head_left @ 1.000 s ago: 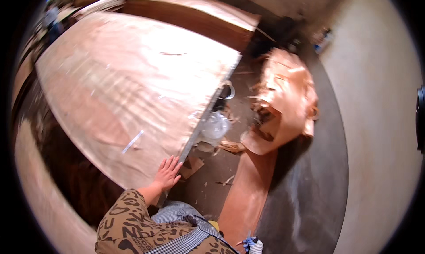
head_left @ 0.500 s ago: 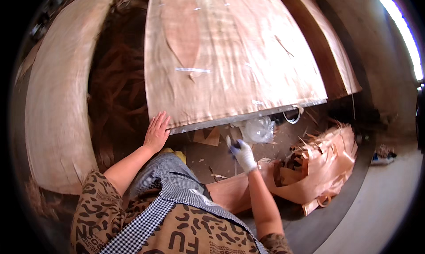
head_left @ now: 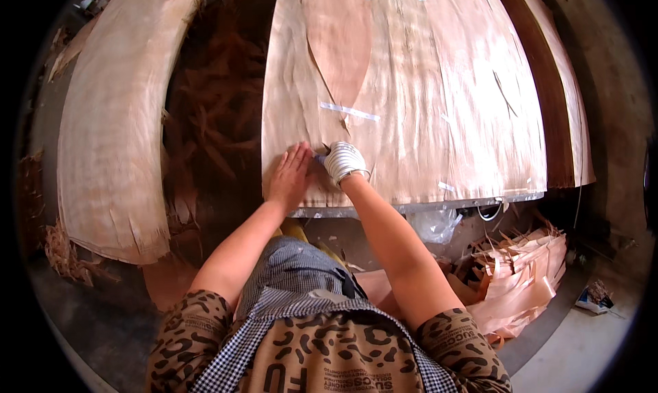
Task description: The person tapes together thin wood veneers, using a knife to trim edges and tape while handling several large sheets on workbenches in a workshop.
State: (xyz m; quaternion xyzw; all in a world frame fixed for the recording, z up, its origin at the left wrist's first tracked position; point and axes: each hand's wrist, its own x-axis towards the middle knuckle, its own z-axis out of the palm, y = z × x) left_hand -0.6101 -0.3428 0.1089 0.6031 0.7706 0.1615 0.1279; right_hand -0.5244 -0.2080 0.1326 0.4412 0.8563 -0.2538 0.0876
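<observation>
A large pale wood veneer sheet lies on a table before me, with strips of clear tape across its seams. My bare left hand presses flat on the sheet near its front left corner. My right hand, in a white knit glove, is closed right beside it on the veneer, and a small blue thing shows between the two hands. What the glove grips is hidden by its fingers.
Another stack of veneer stands to the left across a dark gap full of wood scraps. Torn veneer pieces and a clear plastic bag lie on the floor at the right. A dark board edges the table's right side.
The view has turned to face the sheet squarely. My left hand slid from the sheet's edge onto its surface, and my gloved right hand rose from below the table to beside it.
</observation>
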